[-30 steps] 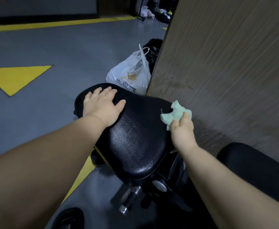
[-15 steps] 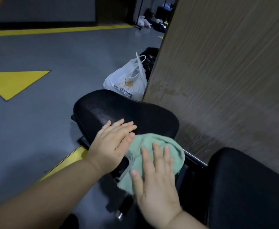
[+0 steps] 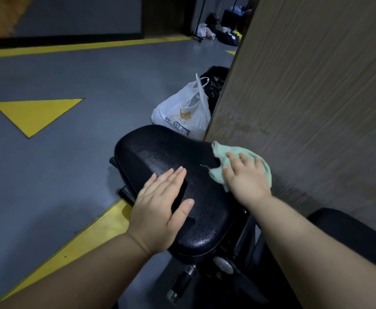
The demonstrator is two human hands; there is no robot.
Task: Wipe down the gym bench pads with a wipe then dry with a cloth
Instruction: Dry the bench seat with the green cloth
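The black bench seat pad (image 3: 160,152) fills the middle of the view, its textured surface shiny. My left hand (image 3: 162,208) lies flat on the pad's near left side, fingers together, holding nothing. My right hand (image 3: 247,177) presses a pale green cloth (image 3: 221,152) flat against the pad's far right edge, fingers spread over it. The cloth's edges stick out beyond my fingers toward the wall. A second black pad (image 3: 349,237) shows at the lower right, partly hidden by my right forearm.
A brown wood-grain wall panel (image 3: 316,97) stands close on the right, next to the cloth. A white plastic bag (image 3: 182,117) and a black bag (image 3: 216,81) sit on the grey floor beyond the pad. The bench frame and adjustment knob (image 3: 222,264) lie below the seat.
My right hand has carried the cloth from the pad's near edge up to its far right edge. My left hand stays flat on the pad's left side.
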